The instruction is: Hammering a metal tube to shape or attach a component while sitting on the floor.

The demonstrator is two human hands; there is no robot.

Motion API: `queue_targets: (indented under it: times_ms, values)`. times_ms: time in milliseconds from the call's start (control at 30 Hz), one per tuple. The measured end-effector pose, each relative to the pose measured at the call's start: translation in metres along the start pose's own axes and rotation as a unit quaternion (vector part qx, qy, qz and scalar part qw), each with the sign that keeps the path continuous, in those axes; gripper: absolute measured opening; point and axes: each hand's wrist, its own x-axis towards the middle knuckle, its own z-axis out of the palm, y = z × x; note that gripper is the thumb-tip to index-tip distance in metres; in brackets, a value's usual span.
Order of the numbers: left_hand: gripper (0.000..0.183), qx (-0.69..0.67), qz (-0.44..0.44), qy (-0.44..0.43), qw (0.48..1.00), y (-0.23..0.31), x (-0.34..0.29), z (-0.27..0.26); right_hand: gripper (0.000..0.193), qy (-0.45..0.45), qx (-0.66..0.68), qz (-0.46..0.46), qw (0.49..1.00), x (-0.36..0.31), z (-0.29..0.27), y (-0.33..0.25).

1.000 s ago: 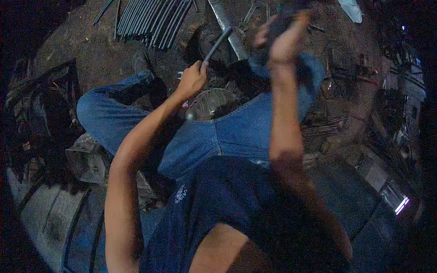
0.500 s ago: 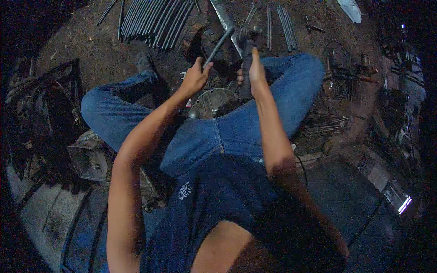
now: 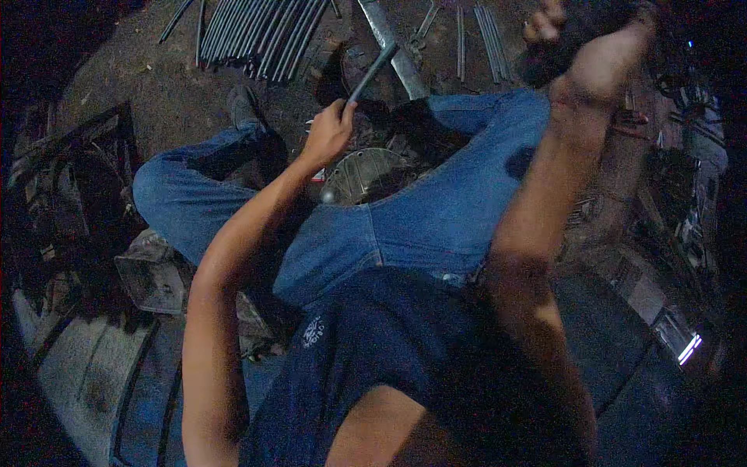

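Note:
In front of my lap, my left hand (image 3: 328,134) is closed around the lower end of a short grey metal rod (image 3: 373,71). The rod slants up to the right. Far to the right, beyond my right knee, my right hand (image 3: 599,58) grips a dark tool (image 3: 556,58) that looks like an angle grinder. Motion blurs both the hand and the tool, and the tool's head cannot be made out. Between my legs sits a rounded metal casing (image 3: 366,173) with holes along its rim, below the left hand and touching neither hand.
Many dark rods (image 3: 261,35) lie side by side on the dirt floor ahead, with a smaller group (image 3: 490,43) to their right. A flat metal bar (image 3: 393,50) and a wrench (image 3: 426,19) lie between them. A boxy metal part (image 3: 156,276) stands left of my thigh.
My right hand has swung from the middle, beside the rod, out to the far right with the dark tool. My left hand still holds the rod in nearly the same place.

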Motion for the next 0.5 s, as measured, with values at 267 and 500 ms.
queue_targets:
  times_ms: [267,500]
  values:
    - [0.045,0.040,-0.029,-0.042,0.998,0.008,0.003,-0.006,0.067,0.067,-0.060,0.339,0.936,-0.019,0.038,0.140]
    - [0.042,0.014,0.039,0.004,0.999,-0.004,0.002,0.002,0.063,-0.039,0.071,0.223,0.971,-0.025,-0.014,0.163]
